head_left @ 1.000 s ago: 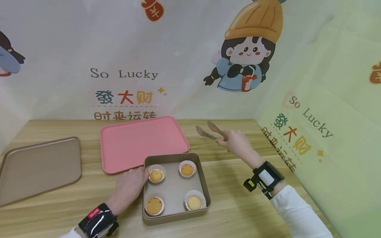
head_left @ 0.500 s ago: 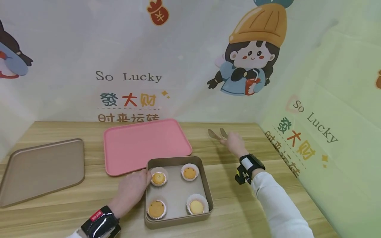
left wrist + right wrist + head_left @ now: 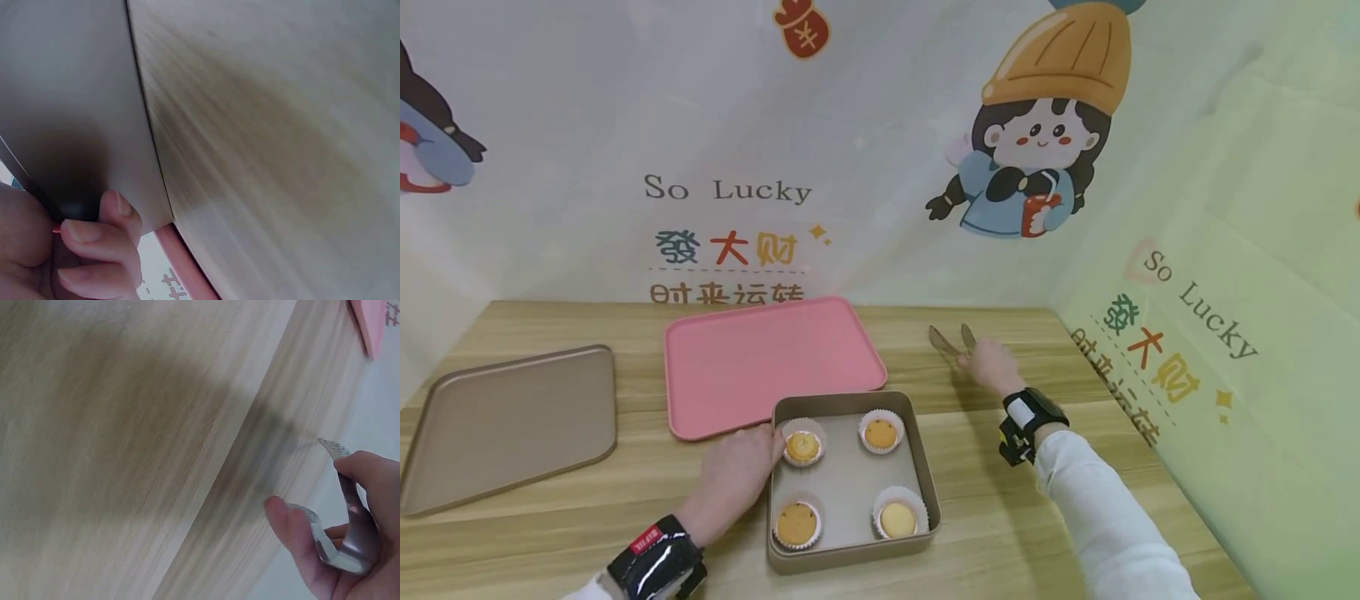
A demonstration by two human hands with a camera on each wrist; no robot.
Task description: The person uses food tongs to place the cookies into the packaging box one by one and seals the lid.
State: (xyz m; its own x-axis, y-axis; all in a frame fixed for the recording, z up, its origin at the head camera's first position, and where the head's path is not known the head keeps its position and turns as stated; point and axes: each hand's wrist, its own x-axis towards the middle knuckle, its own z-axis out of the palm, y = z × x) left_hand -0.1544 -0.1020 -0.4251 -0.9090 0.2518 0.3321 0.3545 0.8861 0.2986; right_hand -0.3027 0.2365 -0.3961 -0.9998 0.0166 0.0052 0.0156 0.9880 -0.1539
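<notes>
In the head view, a square brown baking tin (image 3: 850, 557) holds several small tarts or cupcakes in white paper cups, one (image 3: 880, 433) at its back right and one (image 3: 898, 520) at its front right. My left hand (image 3: 736, 473) grips the tin's left wall; the left wrist view shows curled fingers against the wall's outer face. Metal tongs (image 3: 942, 340) are in my right hand (image 3: 992, 367), low over the table at the back right, their tips spread with nothing between. Thumb and fingers lie along the two arms of the tongs (image 3: 357, 540) in the right wrist view.
A pink tray (image 3: 767, 358) lies behind the tin, its front edge close to the tin's back left corner. Farther left lies a flat brown tray (image 3: 520, 429). A printed cloth (image 3: 880, 150) hangs along the back and right of the wooden table (image 3: 985, 517).
My right hand has lowered the tongs toward the table at the back right, then stayed nearly still. The left hand keeps its grip on the tin. The head view has shifted slightly.
</notes>
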